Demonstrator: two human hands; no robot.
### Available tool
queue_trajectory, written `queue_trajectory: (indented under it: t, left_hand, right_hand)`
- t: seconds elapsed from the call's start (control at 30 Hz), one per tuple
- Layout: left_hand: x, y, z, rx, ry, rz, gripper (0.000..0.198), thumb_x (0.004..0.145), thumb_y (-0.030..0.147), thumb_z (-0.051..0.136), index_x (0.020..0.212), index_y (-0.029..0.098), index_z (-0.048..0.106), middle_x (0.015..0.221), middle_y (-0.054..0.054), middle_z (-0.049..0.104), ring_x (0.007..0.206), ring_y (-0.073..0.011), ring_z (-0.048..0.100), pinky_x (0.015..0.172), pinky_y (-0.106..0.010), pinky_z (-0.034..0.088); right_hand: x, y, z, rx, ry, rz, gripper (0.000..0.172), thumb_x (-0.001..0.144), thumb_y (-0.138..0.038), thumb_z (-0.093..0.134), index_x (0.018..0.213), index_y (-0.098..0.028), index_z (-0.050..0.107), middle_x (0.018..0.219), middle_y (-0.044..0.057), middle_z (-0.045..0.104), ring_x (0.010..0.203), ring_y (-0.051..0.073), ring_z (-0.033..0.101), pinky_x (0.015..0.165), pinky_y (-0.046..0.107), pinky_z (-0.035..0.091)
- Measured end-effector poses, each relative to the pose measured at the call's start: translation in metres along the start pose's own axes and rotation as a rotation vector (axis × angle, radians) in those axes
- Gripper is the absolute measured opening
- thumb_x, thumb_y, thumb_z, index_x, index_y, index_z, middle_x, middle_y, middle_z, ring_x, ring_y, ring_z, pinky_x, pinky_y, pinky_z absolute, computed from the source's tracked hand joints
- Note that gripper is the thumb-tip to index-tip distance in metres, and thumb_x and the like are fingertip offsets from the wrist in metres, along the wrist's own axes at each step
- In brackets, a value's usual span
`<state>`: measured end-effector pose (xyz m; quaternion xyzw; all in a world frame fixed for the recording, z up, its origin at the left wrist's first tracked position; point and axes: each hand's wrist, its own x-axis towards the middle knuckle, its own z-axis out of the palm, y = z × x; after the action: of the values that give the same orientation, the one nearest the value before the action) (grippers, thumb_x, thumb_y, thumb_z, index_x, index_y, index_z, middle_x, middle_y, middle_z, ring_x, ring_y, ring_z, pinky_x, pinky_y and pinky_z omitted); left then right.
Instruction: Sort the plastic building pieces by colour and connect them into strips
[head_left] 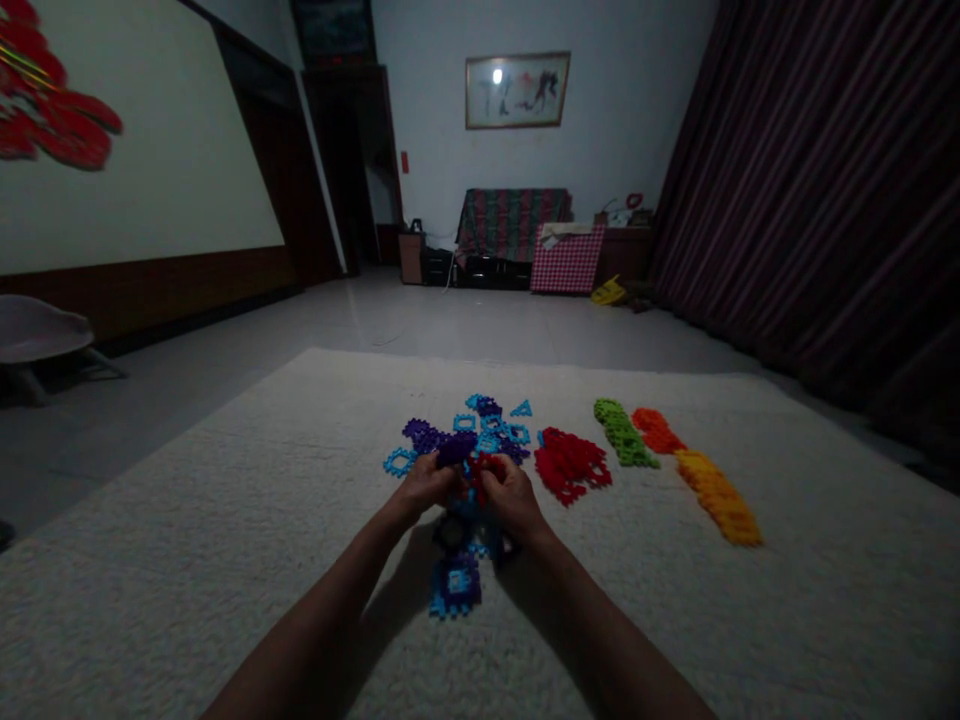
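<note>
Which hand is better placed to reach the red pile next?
Probably the right hand: it is nearer to the red pile, which lies on its side. The left hand is farther away. However, the right seems to be holding a red piece.

no legible txt, no readable nos., no brands

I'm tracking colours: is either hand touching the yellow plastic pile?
No, the left hand holds purple toothed plastic and the right hand red toothed plastic, both away from the yellow plastic pile.

Dim light; framed picture [517, 91] on pale wall [427, 110]; dark curtain [795, 190] at right, perhaps purple.
</note>
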<state>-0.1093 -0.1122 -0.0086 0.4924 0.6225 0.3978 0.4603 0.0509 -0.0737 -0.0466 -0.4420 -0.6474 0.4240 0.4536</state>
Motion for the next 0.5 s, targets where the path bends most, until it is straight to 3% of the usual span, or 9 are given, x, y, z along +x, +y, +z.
queue_trajectory:
  t: [0.1, 0.17, 0.3, 0.4, 0.5]
  left_hand:
    - [0.013, 0.004, -0.014, 0.333, 0.115, -0.03, 0.016, 0.077, 0.03, 0.052, 0.078, 0.018, 0.062, 0.065, -0.002, 0.066, 0.061, -0.0163, 0.063, 0.055, -0.024, 0.044]
    - [0.016, 0.009, -0.025, 0.638, 0.147, 0.017, 0.019, 0.08, 0.033, 0.054, 0.086, 0.02, 0.066, 0.075, -0.003, 0.07, 0.077, -0.0199, 0.067, 0.065, -0.025, 0.047]
    - [0.014, 0.028, -0.031, 1.086, 0.221, 0.044, 0.045, 0.079, 0.045, 0.063, 0.117, 0.021, 0.063, 0.109, -0.013, 0.071, 0.105, -0.0294, 0.064, 0.084, -0.035, 0.048]
    - [0.024, 0.045, -0.005, 1.129, 0.23, 0.126, 0.047, 0.085, 0.041, 0.057, 0.128, 0.023, 0.057, 0.114, -0.012, 0.07, 0.109, -0.0281, 0.062, 0.09, -0.036, 0.047]
    - [0.057, 0.056, 0.042, 1.093, 0.127, 0.316, 0.04, 0.087, 0.028, 0.054, 0.126, 0.024, 0.061, 0.12, -0.011, 0.067, 0.113, -0.025, 0.06, 0.093, -0.033, 0.046]
  right_hand:
    - [0.002, 0.007, -0.034, -0.183, 0.054, -0.018, 0.025, 0.076, -0.031, 0.05, 0.098, -0.021, 0.058, 0.076, 0.002, 0.068, 0.067, 0.019, 0.063, 0.063, 0.029, 0.049]
    - [0.003, 0.011, -0.059, -0.321, 0.07, -0.052, 0.03, 0.075, -0.027, 0.051, 0.103, -0.02, 0.058, 0.076, 0.003, 0.069, 0.066, 0.02, 0.064, 0.062, 0.029, 0.048]
    - [0.0, 0.023, -0.102, -0.502, 0.026, -0.106, 0.028, 0.077, -0.025, 0.051, 0.103, -0.021, 0.06, 0.081, 0.005, 0.072, 0.069, 0.02, 0.067, 0.064, 0.03, 0.049]
    - [-0.003, 0.035, -0.122, -0.541, 0.028, -0.148, 0.024, 0.078, -0.026, 0.05, 0.1, -0.021, 0.06, 0.084, 0.006, 0.073, 0.072, 0.021, 0.068, 0.067, 0.031, 0.051]
    - [-0.006, 0.048, -0.134, -0.509, 0.091, -0.215, 0.026, 0.081, -0.026, 0.049, 0.103, -0.019, 0.059, 0.09, 0.007, 0.073, 0.077, 0.021, 0.069, 0.073, 0.032, 0.053]
